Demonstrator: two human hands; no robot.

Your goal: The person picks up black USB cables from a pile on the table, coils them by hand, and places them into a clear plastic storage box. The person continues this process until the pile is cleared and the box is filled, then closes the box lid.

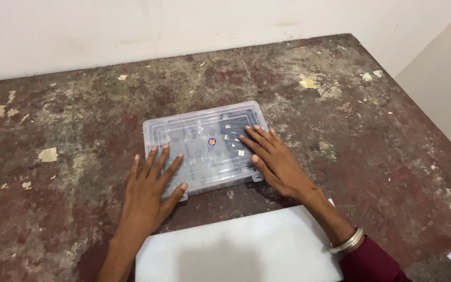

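On the table [371,156], in the head view, a clear plastic box [204,146] lies flat near the middle, its lid shut over small parts (too blurred through the plastic to name). Your left hand [150,193] rests palm-down on the box's near left corner, fingers [155,162] spread wide and flat, gripping nothing. Your right hand [277,162] lies flat on the right part of the lid, fingers straight and together, also holding nothing; a metal bangle [346,241] sits on that wrist above a dark red sleeve [369,261]. A white sheet [236,248] lies just beside the box, towards you. As far as I can judge, the box is set down and steadied, and the lid is not yet lifted.
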